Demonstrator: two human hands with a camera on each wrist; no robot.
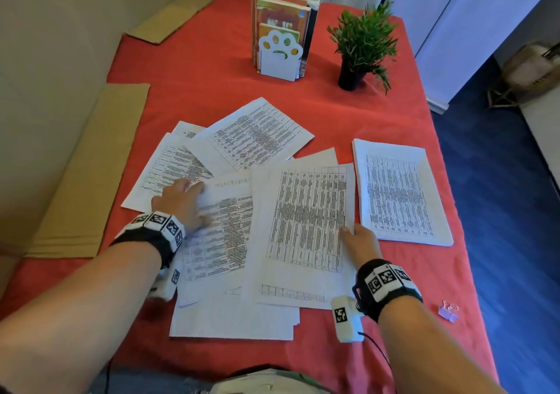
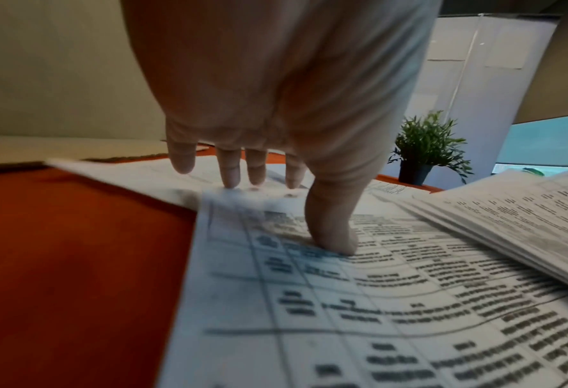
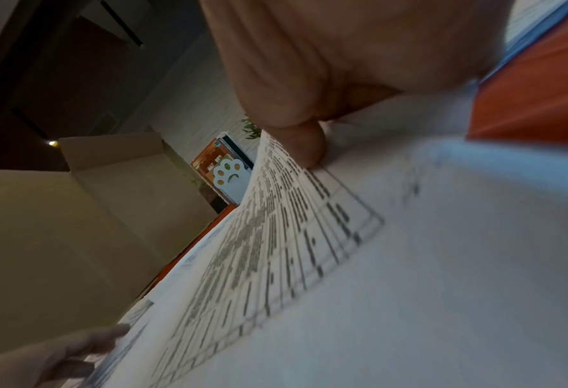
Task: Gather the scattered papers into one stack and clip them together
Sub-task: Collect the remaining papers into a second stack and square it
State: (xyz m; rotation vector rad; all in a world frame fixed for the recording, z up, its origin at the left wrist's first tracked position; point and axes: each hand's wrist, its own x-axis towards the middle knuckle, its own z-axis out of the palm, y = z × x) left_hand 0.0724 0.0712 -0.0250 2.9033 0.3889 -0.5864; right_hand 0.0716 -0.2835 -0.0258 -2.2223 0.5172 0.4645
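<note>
Printed sheets lie fanned over a red tablecloth [image 1: 348, 115]. My left hand [image 1: 185, 202] [image 2: 292, 210] rests on the left part of the pile, its straight fingers [image 2: 229, 173] touching a lower sheet and the thumb [image 2: 332, 236] pressing a table-printed sheet [image 1: 224, 230] [image 2: 375, 302]. My right hand [image 1: 353, 236] [image 3: 309, 147] pinches the right edge of the top sheets [image 1: 306, 221] [image 3: 342, 262], thumb on top, edge slightly lifted. More loose sheets [image 1: 254, 139] spread behind. A squared stack [image 1: 397, 193] lies to the right. A pink binder clip [image 1: 448, 311] sits near the right edge.
A white paw-shaped bookend with books [image 1: 281, 54] [image 3: 229, 173] and a potted plant [image 1: 363, 45] [image 2: 425, 147] stand at the back. Flat cardboard pieces [image 1: 85, 175] lie along the left. The table's right edge drops to a blue floor [image 1: 500, 211].
</note>
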